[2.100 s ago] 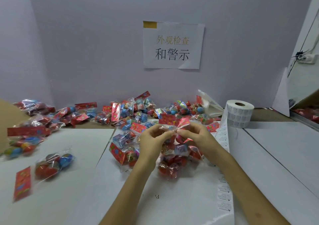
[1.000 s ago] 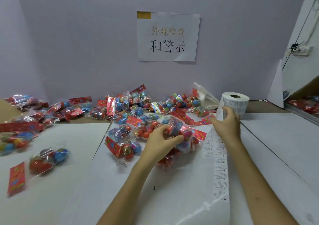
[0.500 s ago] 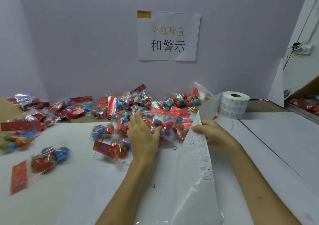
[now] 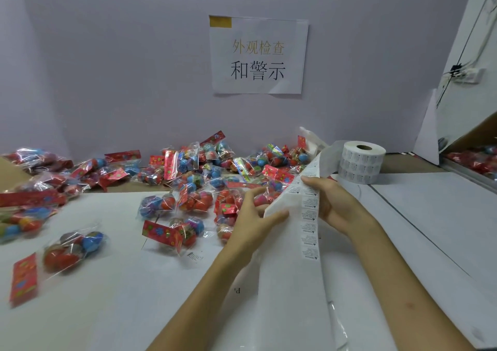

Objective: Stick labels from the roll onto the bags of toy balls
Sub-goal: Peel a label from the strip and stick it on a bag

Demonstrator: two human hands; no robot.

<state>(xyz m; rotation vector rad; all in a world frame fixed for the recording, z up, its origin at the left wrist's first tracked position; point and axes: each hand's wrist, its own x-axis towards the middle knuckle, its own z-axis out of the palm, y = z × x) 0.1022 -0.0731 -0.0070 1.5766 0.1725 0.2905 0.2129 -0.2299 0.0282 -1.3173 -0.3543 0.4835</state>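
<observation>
A white label roll (image 4: 361,165) stands upright at the back right of the table. Its backing strip (image 4: 298,243) runs from the roll toward me, with a column of printed labels along its right side. My right hand (image 4: 333,202) grips the strip's right edge from behind, thumb on the label side. My left hand (image 4: 255,216) pinches the strip's left edge, lifting it off the table. Clear bags of red and blue toy balls (image 4: 193,200) with red header cards lie heaped just left of and behind my hands.
More bags (image 4: 72,248) lie scattered at the left on white sheets. A paper sign (image 4: 258,54) hangs on the back wall. A white panel (image 4: 427,210) covers the right side, with a box of bags (image 4: 473,159) beyond it.
My left hand left the bag pile and took the strip's left edge. My right hand slid up the strip and raised it. Earlier both hands held one bag.
</observation>
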